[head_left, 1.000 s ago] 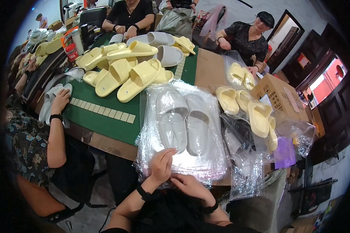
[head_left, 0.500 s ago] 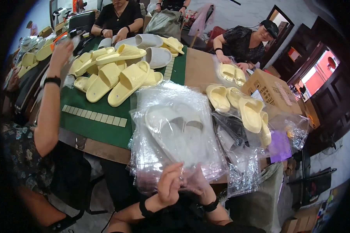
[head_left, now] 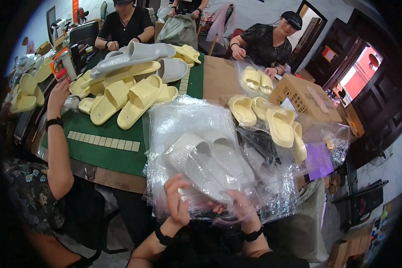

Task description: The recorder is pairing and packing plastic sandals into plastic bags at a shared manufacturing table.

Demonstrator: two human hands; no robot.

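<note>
A clear plastic bag [head_left: 196, 129] with a pair of white slippers [head_left: 210, 163] inside lies tilted up in front of me, over a stack of more clear bags. My left hand [head_left: 177, 198] pinches the bag's near edge from the left. My right hand [head_left: 243, 210] grips the same edge from below on the right. Both wrists wear black bands.
A pile of yellow and white slippers [head_left: 129, 85] covers the green table mat [head_left: 116, 152]. Bagged yellow slippers [head_left: 272, 120] and a cardboard box [head_left: 306, 96] lie to the right. A person's raised arm [head_left: 58, 134] is at my left; two more people sit across.
The bagged white slippers have been lifted and tilted toward me, and both my hands shifted onto the bag's near edge. The person at my left raised an arm.
</note>
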